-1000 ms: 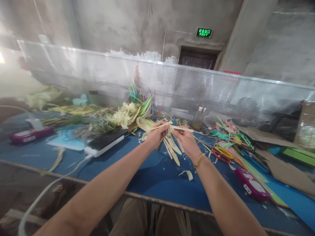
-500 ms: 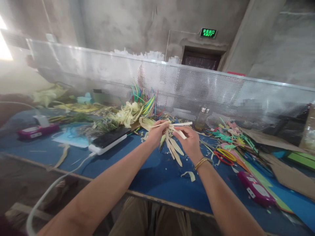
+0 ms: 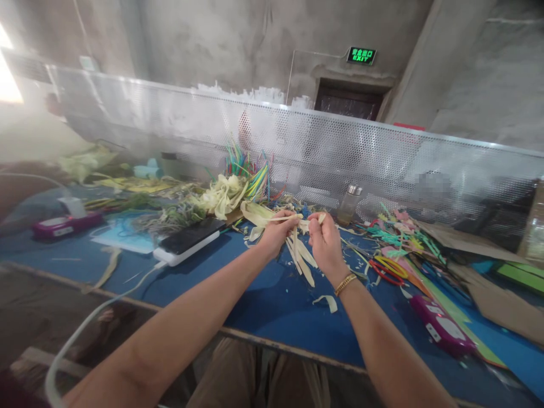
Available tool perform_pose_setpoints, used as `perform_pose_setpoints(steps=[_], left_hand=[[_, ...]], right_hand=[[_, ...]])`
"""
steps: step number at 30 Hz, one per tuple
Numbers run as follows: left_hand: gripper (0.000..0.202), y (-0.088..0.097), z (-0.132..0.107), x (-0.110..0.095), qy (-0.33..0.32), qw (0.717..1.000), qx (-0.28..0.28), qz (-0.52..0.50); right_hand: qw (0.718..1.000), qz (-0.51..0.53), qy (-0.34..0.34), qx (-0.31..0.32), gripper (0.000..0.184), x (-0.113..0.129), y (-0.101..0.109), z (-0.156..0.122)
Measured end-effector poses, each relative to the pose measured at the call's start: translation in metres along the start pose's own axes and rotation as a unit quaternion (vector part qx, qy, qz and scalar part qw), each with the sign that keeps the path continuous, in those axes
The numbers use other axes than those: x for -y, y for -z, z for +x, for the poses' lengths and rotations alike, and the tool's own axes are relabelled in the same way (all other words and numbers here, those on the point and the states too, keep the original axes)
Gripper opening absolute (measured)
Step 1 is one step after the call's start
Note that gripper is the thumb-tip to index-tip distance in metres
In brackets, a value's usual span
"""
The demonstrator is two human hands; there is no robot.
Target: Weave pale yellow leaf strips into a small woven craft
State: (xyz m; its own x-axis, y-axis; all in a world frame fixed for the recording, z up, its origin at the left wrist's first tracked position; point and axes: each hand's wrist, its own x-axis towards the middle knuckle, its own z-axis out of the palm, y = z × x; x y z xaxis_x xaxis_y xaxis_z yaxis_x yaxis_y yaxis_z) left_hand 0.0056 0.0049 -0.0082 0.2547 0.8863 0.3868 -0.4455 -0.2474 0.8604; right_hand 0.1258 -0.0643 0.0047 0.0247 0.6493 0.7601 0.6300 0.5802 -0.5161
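My left hand [image 3: 278, 229] is closed on pale strips that look like corn husk [image 3: 301, 262]. Close beside it, my right hand [image 3: 326, 239] pinches the end of a strip, which runs between the two hands. Loose husk strips hang or lie below my fingers on the blue tabletop [image 3: 272, 309]. A larger pale husk leaf [image 3: 255, 214] spreads out to the left of my left hand. One short husk scrap [image 3: 327, 303] lies nearer the table's front edge. My fingers hide just how the strips cross.
A power bank with a black top [image 3: 191, 243] lies left, its white cable crossing the table edge. Scissors with red and yellow handles [image 3: 389, 270], a purple power strip [image 3: 442, 326] and coloured scraps lie right. A glass bottle [image 3: 349, 204] stands before the perforated metal screen [image 3: 382, 153].
My right hand has moved slightly up, and its fingers have closed on the strip's end. The strip that stuck out to the right is now drawn in between the hands.
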Motion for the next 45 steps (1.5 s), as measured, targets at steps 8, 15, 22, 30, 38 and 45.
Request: perform_pose_setpoints(steps=[8,15,22,30,38,45], left_hand=[[0.016,0.0,-0.001,0.001,-0.045,0.994,0.02,0.1],[0.017,0.001,0.0,0.002,-0.065,0.991,0.006,0.12],[0.019,0.0,0.001,0.004,-0.083,0.988,0.004,0.133],[0.016,0.002,0.002,0.003,-0.147,0.972,0.023,0.183],[0.014,0.002,-0.002,-0.001,-0.178,0.949,0.074,0.248],[0.02,0.007,0.003,0.002,-0.147,0.956,0.115,0.227]], right_hand=[[0.999,-0.006,-0.042,-0.02,0.044,-0.009,-0.004,0.001],[0.996,-0.086,-0.003,-0.006,0.042,-0.007,0.002,0.002],[0.99,-0.126,-0.044,-0.053,0.026,-0.01,0.001,0.0],[0.963,0.139,-0.217,-0.079,0.026,-0.026,-0.012,0.001],[0.915,0.279,-0.282,-0.077,0.026,-0.021,-0.012,0.002],[0.911,0.292,-0.286,-0.056,0.024,-0.018,-0.005,0.005]])
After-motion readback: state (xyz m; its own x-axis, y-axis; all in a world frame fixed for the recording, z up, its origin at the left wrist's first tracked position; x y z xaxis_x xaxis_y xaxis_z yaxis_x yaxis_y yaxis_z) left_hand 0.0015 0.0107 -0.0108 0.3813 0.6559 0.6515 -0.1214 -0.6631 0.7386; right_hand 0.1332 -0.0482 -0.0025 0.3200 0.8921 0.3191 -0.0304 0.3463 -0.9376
